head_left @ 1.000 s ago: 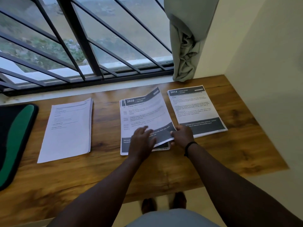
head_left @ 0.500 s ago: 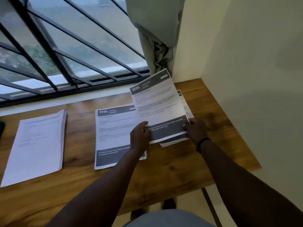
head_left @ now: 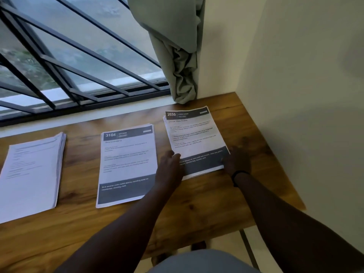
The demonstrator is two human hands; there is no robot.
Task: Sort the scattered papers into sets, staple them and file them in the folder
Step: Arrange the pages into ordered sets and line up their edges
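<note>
The white sheet headed 2659 point(head_left: 194, 134), lifted a moment ago, now lies on the right-hand paper stack on the brown wooden desk point(head_left: 206, 203). Left hand point(head_left: 170, 166) and right hand point(head_left: 235, 160) pinch its near corners. Sorting continues; 3104 sheet point(head_left: 126, 164) uncovered.

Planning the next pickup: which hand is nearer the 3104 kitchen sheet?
Left. The left hand rests at the 2659 stack's near-left corner, right beside the 3104 sheet's right edge. The right hand is at that stack's far corner, farther away.
</note>
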